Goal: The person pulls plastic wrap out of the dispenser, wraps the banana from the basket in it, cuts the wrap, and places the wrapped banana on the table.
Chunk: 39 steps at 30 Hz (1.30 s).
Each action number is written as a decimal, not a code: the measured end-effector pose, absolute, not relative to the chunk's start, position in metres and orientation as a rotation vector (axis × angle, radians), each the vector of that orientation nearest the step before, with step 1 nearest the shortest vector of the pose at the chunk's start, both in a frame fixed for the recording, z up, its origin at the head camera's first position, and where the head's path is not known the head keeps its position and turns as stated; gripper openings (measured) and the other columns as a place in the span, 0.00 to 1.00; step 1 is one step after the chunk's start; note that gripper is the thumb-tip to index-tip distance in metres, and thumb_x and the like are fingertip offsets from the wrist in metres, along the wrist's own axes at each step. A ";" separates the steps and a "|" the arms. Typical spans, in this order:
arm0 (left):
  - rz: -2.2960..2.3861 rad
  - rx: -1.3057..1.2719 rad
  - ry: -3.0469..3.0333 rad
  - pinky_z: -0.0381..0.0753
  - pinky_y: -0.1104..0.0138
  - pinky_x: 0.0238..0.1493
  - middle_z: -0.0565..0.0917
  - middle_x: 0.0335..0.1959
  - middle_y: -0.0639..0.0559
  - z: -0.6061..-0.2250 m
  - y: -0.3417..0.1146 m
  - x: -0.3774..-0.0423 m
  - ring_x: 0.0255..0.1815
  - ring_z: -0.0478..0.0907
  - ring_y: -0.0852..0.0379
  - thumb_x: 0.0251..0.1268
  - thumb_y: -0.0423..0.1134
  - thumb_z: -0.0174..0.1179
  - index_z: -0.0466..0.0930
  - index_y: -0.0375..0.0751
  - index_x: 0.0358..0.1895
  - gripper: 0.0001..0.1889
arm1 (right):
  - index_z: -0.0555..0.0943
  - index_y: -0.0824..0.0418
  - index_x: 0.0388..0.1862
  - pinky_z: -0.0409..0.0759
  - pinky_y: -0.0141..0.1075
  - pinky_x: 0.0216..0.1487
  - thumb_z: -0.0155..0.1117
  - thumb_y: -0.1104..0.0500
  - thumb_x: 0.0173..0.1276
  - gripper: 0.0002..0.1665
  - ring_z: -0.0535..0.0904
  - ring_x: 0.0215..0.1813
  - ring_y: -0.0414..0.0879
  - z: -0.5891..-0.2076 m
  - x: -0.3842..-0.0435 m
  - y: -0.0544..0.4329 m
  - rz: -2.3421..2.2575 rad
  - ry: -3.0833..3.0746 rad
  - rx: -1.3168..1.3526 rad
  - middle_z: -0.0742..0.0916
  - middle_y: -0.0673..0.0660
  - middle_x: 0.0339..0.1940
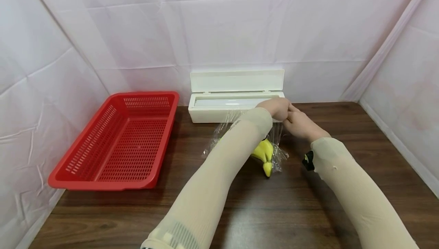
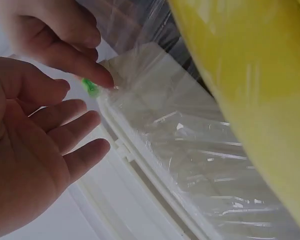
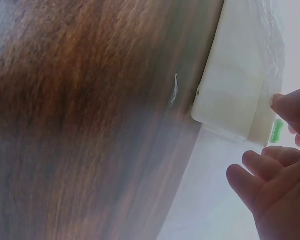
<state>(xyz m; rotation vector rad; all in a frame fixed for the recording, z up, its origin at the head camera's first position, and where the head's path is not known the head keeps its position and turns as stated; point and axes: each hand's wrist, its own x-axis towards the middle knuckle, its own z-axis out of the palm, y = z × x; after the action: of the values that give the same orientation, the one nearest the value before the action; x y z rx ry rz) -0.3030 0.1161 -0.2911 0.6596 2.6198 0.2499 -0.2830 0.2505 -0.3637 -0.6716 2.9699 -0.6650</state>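
A white cling film box stands at the back with its lid raised. Clear cling film stretches from it over yellow bananas, partly hidden by my left forearm. Both hands meet at the box's right end. My left hand has loosely bent fingers, with nothing visible in them in the left wrist view. My right hand touches the film at the box corner with an extended finger; its other fingers are relaxed in the right wrist view. A small green piece shows beside the fingertips.
A red plastic basket with slotted walls sits at the left of the dark wooden table. White cloth walls enclose the back and sides. A small clear scrap lies on the table near the box.
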 end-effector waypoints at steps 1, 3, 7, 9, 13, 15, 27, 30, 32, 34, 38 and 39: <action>0.242 0.669 2.628 0.68 0.69 0.44 0.74 0.61 0.58 -0.291 0.115 -0.304 0.48 0.70 0.61 0.70 0.36 0.45 0.73 0.52 0.60 0.19 | 0.80 0.67 0.31 0.62 0.59 0.65 0.38 0.61 0.74 0.22 0.60 0.70 0.67 -0.364 -0.283 0.251 -0.667 2.970 -0.674 0.61 0.73 0.72; 0.234 0.671 2.633 0.70 0.70 0.45 0.75 0.60 0.58 -0.291 0.111 -0.304 0.48 0.71 0.61 0.70 0.35 0.46 0.74 0.50 0.59 0.18 | 0.80 0.70 0.47 0.59 0.61 0.66 0.39 0.62 0.73 0.21 0.44 0.76 0.67 -0.363 -0.281 0.251 -0.671 2.958 -0.673 0.57 0.74 0.73; 0.209 0.659 2.645 0.72 0.70 0.44 0.78 0.52 0.57 -0.290 0.103 -0.304 0.44 0.73 0.60 0.70 0.37 0.48 0.76 0.48 0.54 0.14 | 0.67 0.71 0.66 0.62 0.59 0.64 0.42 0.62 0.71 0.26 0.45 0.75 0.68 -0.363 -0.281 0.250 -0.676 2.957 -0.652 0.53 0.75 0.74; 0.228 0.643 2.650 0.73 0.71 0.42 0.79 0.48 0.56 -0.290 0.098 -0.304 0.42 0.73 0.60 0.70 0.37 0.48 0.77 0.47 0.52 0.12 | 0.66 0.70 0.67 0.66 0.57 0.59 0.43 0.62 0.71 0.27 0.50 0.74 0.69 -0.364 -0.281 0.249 -0.675 2.974 -0.634 0.53 0.75 0.74; 0.277 0.638 2.668 0.73 0.70 0.40 0.79 0.48 0.54 -0.290 0.089 -0.304 0.42 0.74 0.59 0.69 0.34 0.48 0.77 0.45 0.50 0.12 | 0.68 0.68 0.66 0.68 0.52 0.51 0.45 0.63 0.69 0.27 0.58 0.70 0.70 -0.365 -0.284 0.246 -0.678 3.001 -0.611 0.54 0.73 0.74; 0.277 0.639 2.682 0.74 0.70 0.44 0.79 0.52 0.54 -0.290 0.085 -0.305 0.46 0.74 0.60 0.68 0.31 0.47 0.76 0.46 0.53 0.14 | 0.69 0.67 0.66 0.68 0.53 0.51 0.45 0.63 0.69 0.26 0.57 0.70 0.70 -0.366 -0.286 0.245 -0.681 3.010 -0.615 0.55 0.73 0.74; 0.251 0.615 2.707 0.67 0.67 0.66 0.70 0.67 0.56 -0.291 0.071 -0.307 0.68 0.66 0.59 0.67 0.30 0.45 0.68 0.47 0.66 0.24 | 0.68 0.72 0.64 0.60 0.60 0.67 0.50 0.64 0.68 0.26 0.59 0.69 0.70 -0.363 -0.287 0.243 -0.697 3.118 -0.638 0.64 0.75 0.69; 0.259 0.613 2.720 0.67 0.66 0.66 0.70 0.68 0.56 -0.290 0.068 -0.307 0.68 0.66 0.59 0.67 0.30 0.46 0.67 0.47 0.67 0.25 | 0.69 0.71 0.64 0.60 0.60 0.66 0.52 0.64 0.67 0.26 0.60 0.69 0.69 -0.362 -0.288 0.243 -0.705 3.137 -0.646 0.66 0.74 0.67; 0.259 0.615 2.722 0.67 0.66 0.66 0.70 0.68 0.56 -0.289 0.066 -0.307 0.69 0.66 0.59 0.67 0.30 0.45 0.67 0.47 0.67 0.24 | 0.69 0.71 0.64 0.60 0.60 0.66 0.53 0.64 0.67 0.27 0.60 0.68 0.69 -0.362 -0.289 0.244 -0.704 3.144 -0.650 0.67 0.74 0.67; 0.255 0.617 2.720 0.67 0.67 0.66 0.70 0.68 0.56 -0.288 0.065 -0.307 0.69 0.66 0.59 0.68 0.30 0.45 0.67 0.47 0.67 0.24 | 0.68 0.71 0.65 0.60 0.59 0.67 0.53 0.63 0.67 0.27 0.61 0.68 0.68 -0.361 -0.289 0.244 -0.701 3.148 -0.650 0.67 0.74 0.67; 0.258 0.601 2.714 0.67 0.66 0.66 0.69 0.68 0.57 -0.288 0.063 -0.307 0.69 0.65 0.59 0.68 0.31 0.45 0.67 0.48 0.67 0.25 | 0.68 0.71 0.65 0.61 0.59 0.66 0.54 0.63 0.67 0.27 0.61 0.68 0.69 -0.360 -0.289 0.245 -0.706 3.153 -0.657 0.68 0.74 0.66; 0.254 0.603 2.713 0.68 0.67 0.65 0.69 0.68 0.56 -0.288 0.062 -0.307 0.69 0.65 0.59 0.68 0.31 0.44 0.66 0.47 0.68 0.25 | 0.68 0.71 0.65 0.60 0.59 0.66 0.54 0.63 0.68 0.28 0.61 0.68 0.69 -0.360 -0.289 0.245 -0.708 3.152 -0.661 0.67 0.74 0.66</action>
<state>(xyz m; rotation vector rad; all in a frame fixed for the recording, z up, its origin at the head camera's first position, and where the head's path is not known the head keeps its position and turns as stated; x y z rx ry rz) -0.3069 0.0624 -0.2877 0.6031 2.7133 0.2544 -0.2888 0.2446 -0.3597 -0.6613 3.1520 -0.7080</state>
